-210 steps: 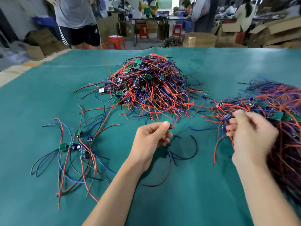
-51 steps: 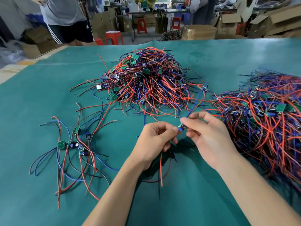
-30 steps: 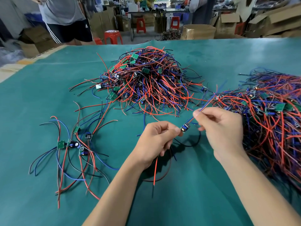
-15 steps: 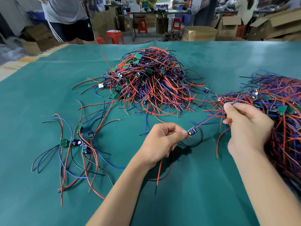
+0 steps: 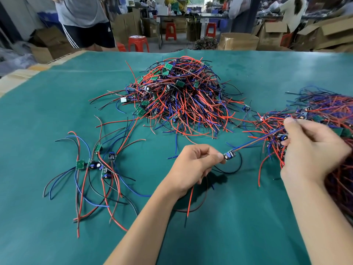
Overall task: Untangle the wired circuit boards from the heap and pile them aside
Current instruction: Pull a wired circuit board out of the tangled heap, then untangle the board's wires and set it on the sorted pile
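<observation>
My left hand (image 5: 193, 165) pinches a small circuit board (image 5: 229, 155) near the table's middle; red and black wires hang below the fist. From the board a blue and a red wire (image 5: 256, 141) stretch up to the right into my right hand (image 5: 313, 150), which pinches them by the edge of the tangled heap (image 5: 324, 113) at the right. A second, larger heap of boards with red, blue and black wires (image 5: 181, 96) sits at the centre back. Several separated boards (image 5: 95, 163) lie spread out at the left, wires fanned around them.
A green mat (image 5: 57, 104) covers the table. A person in black shorts (image 5: 86, 20) stands beyond the far left corner. Cardboard boxes (image 5: 238, 41) and red stools (image 5: 138, 43) stand on the floor behind the table.
My right hand slid away from the board along its blue and red wires, up and right to the heap's edge. The left hand kept its pinch on the board.
</observation>
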